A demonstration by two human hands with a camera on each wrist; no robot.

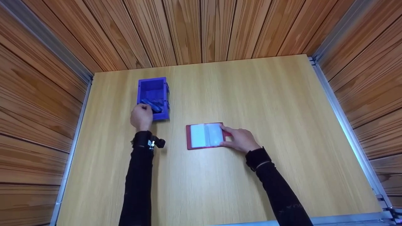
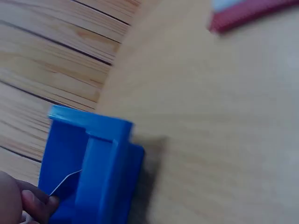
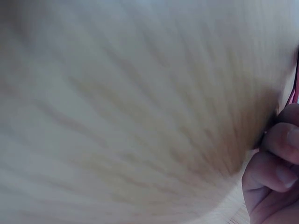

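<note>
My left hand is at the near end of a blue-purple bin, fingers curled over its rim. They pinch a thin, flat blue card, whose pale bent edge shows against the bin wall in the left wrist view. An open red card holder with clear sleeves lies on the table to the right. The right hand grips its right edge between thumb and fingers. In the right wrist view only the curled fingers show, with a sliver of red beside them.
A light wood tabletop spreads under both arms. Wood-plank walls stand behind and at both sides, with metal rails along the table's edges. The bin stands at the back left.
</note>
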